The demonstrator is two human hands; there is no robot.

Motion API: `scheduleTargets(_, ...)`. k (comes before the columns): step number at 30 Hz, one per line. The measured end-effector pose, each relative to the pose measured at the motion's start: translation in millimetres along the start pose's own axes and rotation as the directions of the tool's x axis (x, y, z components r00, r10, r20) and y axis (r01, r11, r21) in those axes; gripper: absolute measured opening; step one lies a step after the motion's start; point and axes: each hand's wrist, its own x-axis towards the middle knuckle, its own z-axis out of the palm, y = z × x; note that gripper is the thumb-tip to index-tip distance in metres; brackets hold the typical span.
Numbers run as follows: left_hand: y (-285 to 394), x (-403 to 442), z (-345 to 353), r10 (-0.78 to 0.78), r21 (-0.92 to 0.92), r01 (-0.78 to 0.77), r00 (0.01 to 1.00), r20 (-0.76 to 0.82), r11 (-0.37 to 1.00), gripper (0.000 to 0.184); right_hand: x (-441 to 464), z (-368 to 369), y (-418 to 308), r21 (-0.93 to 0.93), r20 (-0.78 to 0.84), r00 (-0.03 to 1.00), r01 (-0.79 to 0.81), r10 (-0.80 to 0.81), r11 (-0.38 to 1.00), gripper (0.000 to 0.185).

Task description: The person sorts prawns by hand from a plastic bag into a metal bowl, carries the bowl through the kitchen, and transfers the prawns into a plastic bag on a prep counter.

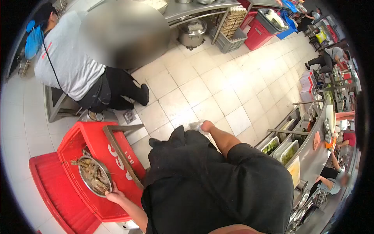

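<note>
My left hand (114,194) grips the rim of a round metal bowl (94,176) at the lower left. Inside the bowl lie shrimp or similar shellfish, with long feelers over the rim. The bowl is tilted over a red bin (132,154) with white lettering; a dark bar crosses the bin's side. Near the middle, my right hand (207,126) is closed on a crumpled, translucent piece of plastic (194,125), held low beside my dark apron.
A person in a grey shirt (68,58) stands at the upper left. A lidded pot (192,33) and a grey crate (230,41) are on the tiled floor by a steel table. On the right runs a steel counter (311,156) with vegetable trays; other people are beyond.
</note>
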Motion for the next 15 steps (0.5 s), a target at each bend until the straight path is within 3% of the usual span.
scheduleTargets(8,4,-10,8,0.062,-0.054,-0.066,0.996,-0.062,0.996,0.049,1,-1,9,0.063,-0.073,0.997,0.001,0.003,0.998,0.039)
scheduleTargets(11,10,-19,18,0.051,-0.065,-0.06,0.99,-0.129,0.996,0.053,-6,-12,7,0.038,0.019,1.0,-0.026,0.025,0.999,0.041)
scheduleTargets(12,10,-16,14,0.04,-0.055,-0.045,0.996,-0.083,0.997,0.055,-7,-16,6,-0.012,0.048,0.999,0.012,-0.011,1.0,0.042)
scheduleTargets(15,6,-12,10,0.066,-0.041,-0.07,0.994,-0.087,0.997,0.053,-13,-17,7,0.077,0.01,1.0,-0.03,0.029,0.997,0.043)
